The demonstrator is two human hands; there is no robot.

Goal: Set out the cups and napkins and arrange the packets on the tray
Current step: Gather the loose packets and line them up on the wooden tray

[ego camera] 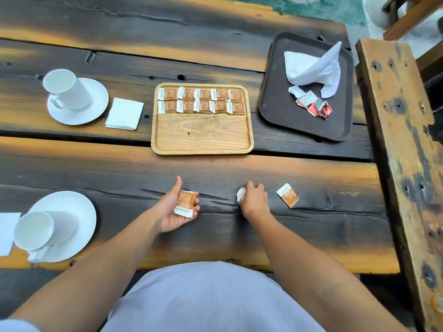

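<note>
While your left hand (pixel 178 207) cups one brown packet (pixel 185 203), your right hand (pixel 253 200) pinches another packet (pixel 240 194); third packet (pixel 287 195) lies just beside.

Packet (pixel 185 202) print too blurred

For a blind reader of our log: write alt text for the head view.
A person's left hand holds an orange-and-white packet while the right hand picks up another from a dark plank table. Beyond them, a light wooden tray carries two rows of matching packets; one loose packet lies on the table to the right.
</note>
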